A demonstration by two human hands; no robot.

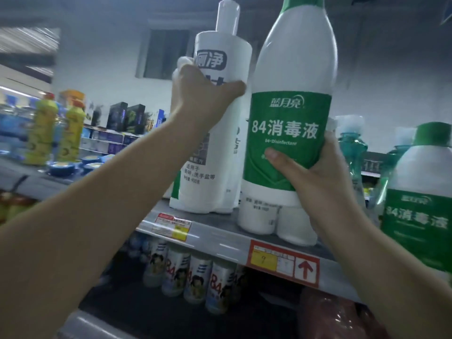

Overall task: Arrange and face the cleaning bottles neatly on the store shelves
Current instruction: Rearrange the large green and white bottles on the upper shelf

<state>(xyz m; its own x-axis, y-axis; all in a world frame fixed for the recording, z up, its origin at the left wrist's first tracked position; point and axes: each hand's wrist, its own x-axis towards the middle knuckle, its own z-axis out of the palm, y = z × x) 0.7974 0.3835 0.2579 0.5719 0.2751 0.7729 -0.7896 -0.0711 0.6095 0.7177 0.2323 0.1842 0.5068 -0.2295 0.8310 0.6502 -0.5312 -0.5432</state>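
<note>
Right hand (315,172): thumb across the lower label, fingers curled round the back of the green-label disinfectant bottle (291,113); firm wrap, bottle apparently lifted clear of the shelf (220,243), base in front of the short white bottles (276,218) at 6 o'clock. Long axis near upright, neck tipped slightly toward 1 o'clock, label square to camera. Left hand (203,94): fingers closed round the upper body of the tall white cleaner bottle (220,133), which stands on the shelf, touching or just beside the green-label bottle at its 9 o'clock; contact not resolvable. Likely step: seating the held bottle. Open slot not visible; matching green-label bottle (420,204) at 3 o'clock, nearer right hand. Price tags (281,260) on shelf edge at 6 o'clock.
</note>
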